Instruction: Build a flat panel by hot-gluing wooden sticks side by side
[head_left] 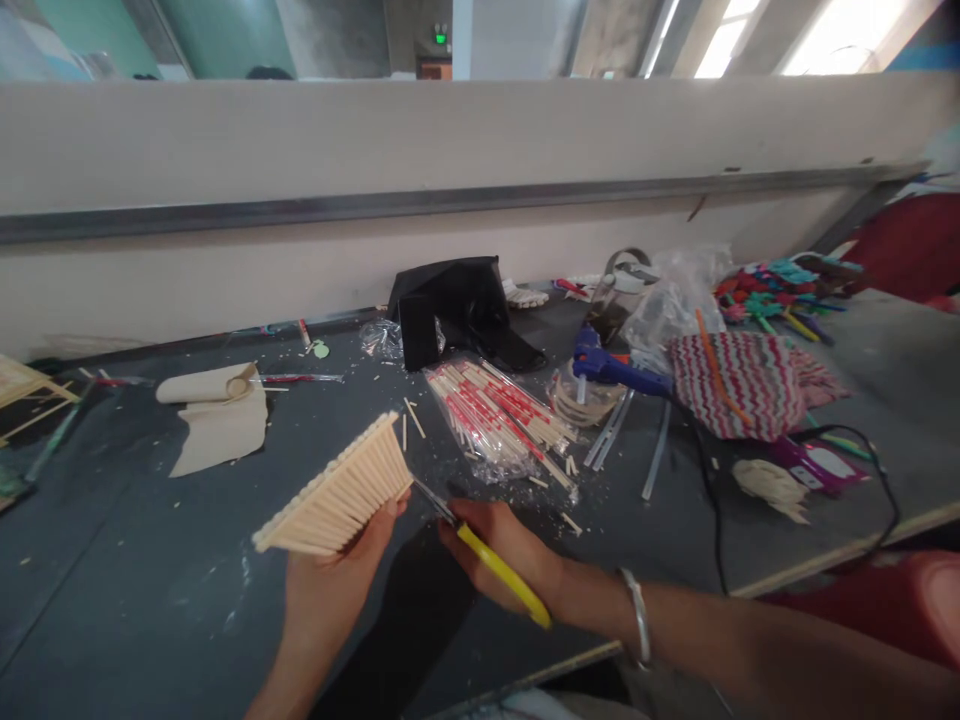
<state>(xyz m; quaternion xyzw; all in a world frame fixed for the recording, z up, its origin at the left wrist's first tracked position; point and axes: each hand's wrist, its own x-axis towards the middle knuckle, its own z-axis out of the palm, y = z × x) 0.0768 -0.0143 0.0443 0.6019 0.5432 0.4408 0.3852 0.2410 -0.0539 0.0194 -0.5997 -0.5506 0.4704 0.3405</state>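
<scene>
A small panel of pale wooden sticks [341, 495], set side by side in a row, is tilted up over the table. My left hand [341, 575] grips it from below and behind, with the thumb near its right edge. Yellow-handled pliers [499, 575] lie in my right hand [517, 555], whose fingers are wrapped round the handles. The metal jaws point up and left, and their tips meet the panel's right edge. Whether the jaws are closed on a stick I cannot tell. A silver bangle circles my right wrist.
Plastic packs of chopsticks [499, 415] lie beyond my hands, with cut bits scattered about. A blue glue gun [619, 370] and clear glue sticks [607, 430] are to the right, near a zigzag-patterned pouch [735, 385]. Rolled tan paper [217, 420] lies left. A black bag [457, 300] stands by the partition.
</scene>
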